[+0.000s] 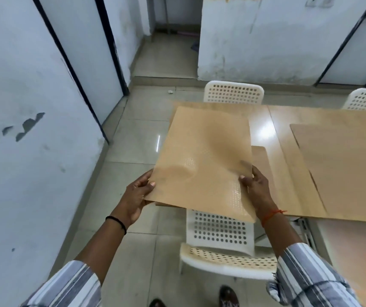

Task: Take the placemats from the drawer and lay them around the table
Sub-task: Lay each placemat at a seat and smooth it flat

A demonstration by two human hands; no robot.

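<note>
glossy wood table (264, 129); left hand (136, 196), right hand (258, 187) pinch thin dimpled tan placemat (202, 156).

Nothing legible from where I'm watching: no words, labels, brand marks or numbers anywhere. The placemat (204, 160) at centre carries only an embossed dot pattern, no print. The walls at nine and twelve o'clock show stains and scuffs, not signs. The worktop (264, 129) at two o'clock is plain, unmarked.
</note>
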